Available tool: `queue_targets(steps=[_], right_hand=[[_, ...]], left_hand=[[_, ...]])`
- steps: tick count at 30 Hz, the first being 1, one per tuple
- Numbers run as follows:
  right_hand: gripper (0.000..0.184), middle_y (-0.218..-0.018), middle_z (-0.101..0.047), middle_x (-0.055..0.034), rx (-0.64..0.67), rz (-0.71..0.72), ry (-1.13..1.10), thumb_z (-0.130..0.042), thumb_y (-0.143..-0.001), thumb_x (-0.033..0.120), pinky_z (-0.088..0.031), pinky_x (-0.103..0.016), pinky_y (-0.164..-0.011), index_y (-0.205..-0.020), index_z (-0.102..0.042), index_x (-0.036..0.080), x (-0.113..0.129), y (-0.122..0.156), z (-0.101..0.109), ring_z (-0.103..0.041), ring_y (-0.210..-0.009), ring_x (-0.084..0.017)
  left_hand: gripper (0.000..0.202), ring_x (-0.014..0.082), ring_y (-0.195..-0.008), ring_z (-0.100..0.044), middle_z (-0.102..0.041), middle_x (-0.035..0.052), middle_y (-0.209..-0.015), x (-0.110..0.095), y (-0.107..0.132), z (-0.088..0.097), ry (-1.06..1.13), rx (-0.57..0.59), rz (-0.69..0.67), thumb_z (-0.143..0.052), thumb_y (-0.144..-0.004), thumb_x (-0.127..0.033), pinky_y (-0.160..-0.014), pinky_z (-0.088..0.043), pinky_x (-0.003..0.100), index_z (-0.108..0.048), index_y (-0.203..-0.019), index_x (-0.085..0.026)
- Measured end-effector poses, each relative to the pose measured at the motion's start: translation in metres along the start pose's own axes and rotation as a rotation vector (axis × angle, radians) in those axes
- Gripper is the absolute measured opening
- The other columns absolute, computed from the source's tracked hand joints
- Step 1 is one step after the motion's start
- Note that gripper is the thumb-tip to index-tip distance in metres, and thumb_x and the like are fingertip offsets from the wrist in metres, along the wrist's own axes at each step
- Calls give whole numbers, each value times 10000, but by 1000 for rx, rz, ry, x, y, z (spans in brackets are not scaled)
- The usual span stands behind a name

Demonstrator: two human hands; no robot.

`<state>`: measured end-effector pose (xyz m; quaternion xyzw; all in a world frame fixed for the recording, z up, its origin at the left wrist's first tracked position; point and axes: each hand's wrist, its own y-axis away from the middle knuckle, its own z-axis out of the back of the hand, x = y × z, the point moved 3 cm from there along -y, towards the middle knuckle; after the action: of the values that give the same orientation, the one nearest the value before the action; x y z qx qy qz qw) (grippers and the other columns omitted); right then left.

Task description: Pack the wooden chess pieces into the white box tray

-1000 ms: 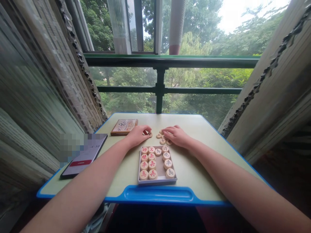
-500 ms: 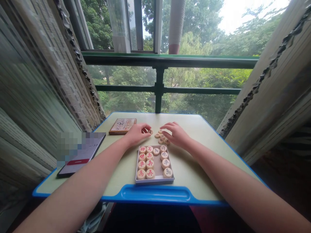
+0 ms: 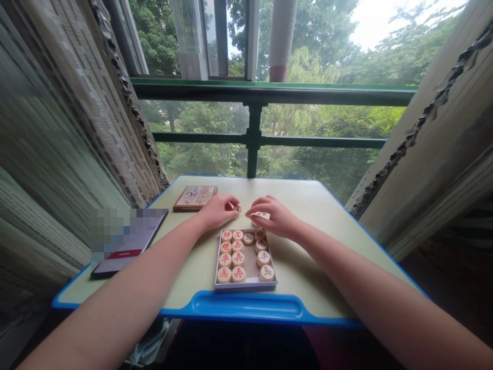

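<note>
Between the thumb and fingers of my left hand (image 3: 220,210) is a round wooden Chinese chess piece (image 3: 238,209) with a dark character, held just above the table. My right hand (image 3: 274,215) is curled over a small cluster of loose chess pieces (image 3: 259,215), its fingertips drawn together at the cluster's left side. Whether a piece sits in those fingertips is hidden. Nearer to me lies a shallow open box (image 3: 252,267). Red-lettered pieces (image 3: 238,258) fill its two left columns. Black-lettered pieces (image 3: 263,258) line its right side, and one more black-lettered piece (image 3: 248,238) is at the top.
A flat box lid (image 3: 194,199) with printed writing rests at the back left. A phone (image 3: 129,246), partly blurred out, lies at the left edge. The table (image 3: 327,246) has a blue rim and a front groove (image 3: 246,306). Curtains flank the window railing (image 3: 252,139).
My right hand has shifted left over the loose pieces, its fingertips closing together and covering more of them. My left hand keeps its piece in nearly the same spot. The view has tilted slightly.
</note>
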<state>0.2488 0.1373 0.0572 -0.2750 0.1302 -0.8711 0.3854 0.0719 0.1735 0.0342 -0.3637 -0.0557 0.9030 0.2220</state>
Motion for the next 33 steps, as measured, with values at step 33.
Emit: queue_targets(steps=[33], right_hand=[[140,-754,-619,-32,-81,-138,62,-648,-744,215,-409,-279,-711,-872,-701,194,0,-4,7,-518,-746,-154]], left_hand=[[340,149,-711,-590,-647,49,-799,-24,6,0,247,88,-60,-692,-654,-353,-671,-502,287,-646,-908,-132]])
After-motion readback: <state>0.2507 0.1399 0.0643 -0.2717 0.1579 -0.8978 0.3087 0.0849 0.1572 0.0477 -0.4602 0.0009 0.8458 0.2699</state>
